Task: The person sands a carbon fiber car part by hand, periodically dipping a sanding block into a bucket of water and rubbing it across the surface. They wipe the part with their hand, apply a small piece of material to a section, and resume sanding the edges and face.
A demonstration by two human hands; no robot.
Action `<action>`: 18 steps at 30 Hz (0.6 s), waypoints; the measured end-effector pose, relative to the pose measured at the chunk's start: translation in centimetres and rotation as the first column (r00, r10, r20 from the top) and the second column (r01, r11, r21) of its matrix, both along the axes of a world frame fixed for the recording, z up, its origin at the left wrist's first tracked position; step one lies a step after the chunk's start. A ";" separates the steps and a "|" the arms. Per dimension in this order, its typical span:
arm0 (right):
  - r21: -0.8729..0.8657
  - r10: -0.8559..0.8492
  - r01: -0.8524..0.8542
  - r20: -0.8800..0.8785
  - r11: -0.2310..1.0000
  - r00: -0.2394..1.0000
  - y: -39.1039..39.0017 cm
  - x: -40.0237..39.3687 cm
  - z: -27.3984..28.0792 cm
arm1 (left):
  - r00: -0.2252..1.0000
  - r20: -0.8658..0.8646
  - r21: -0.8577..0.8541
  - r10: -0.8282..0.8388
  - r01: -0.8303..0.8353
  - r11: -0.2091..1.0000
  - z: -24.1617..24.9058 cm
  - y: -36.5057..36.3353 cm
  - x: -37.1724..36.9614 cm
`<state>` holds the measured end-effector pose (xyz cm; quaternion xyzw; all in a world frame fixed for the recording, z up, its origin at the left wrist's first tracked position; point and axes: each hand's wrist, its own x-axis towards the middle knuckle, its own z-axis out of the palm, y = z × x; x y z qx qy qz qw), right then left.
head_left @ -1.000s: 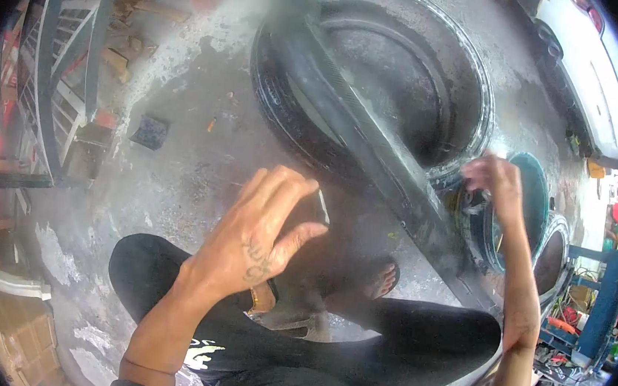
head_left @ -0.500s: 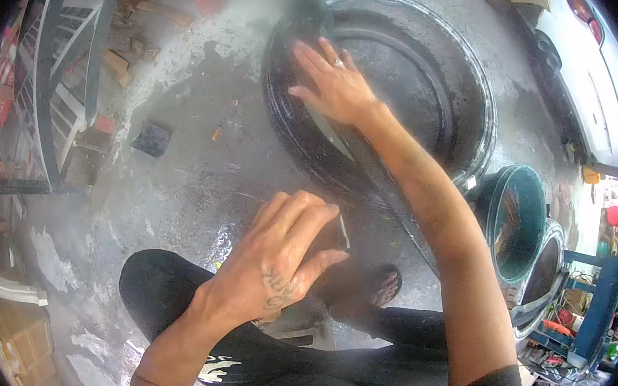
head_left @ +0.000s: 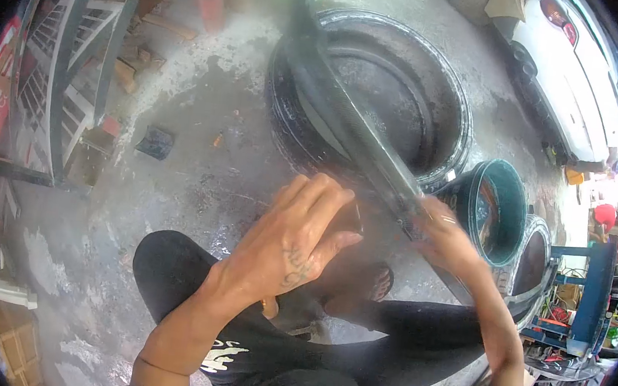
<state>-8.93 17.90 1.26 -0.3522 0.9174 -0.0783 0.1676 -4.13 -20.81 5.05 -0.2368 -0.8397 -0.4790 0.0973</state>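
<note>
A seated person's left hand [head_left: 298,233] pinches a small flat piece [head_left: 358,216] between thumb and bent fingers, above the wet concrete floor [head_left: 97,225] and apart from the long dark strip [head_left: 360,127]. The strip slants over a big tire [head_left: 466,126] lying on its side, crossing its rim from far left to near right, and the right hand [head_left: 445,234] is at the strip just past that near-right edge, its fingers too blurred to tell whether they grip or only press; a green bucket [head_left: 517,213] stands beside the tire.
</note>
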 end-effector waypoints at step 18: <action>0.105 -0.912 0.909 0.039 -0.403 -0.409 14.9 50.1 -18.6 | 0.963 0.238 -0.187 -0.125 0.172 0.967 -3.9 5.2 -3.4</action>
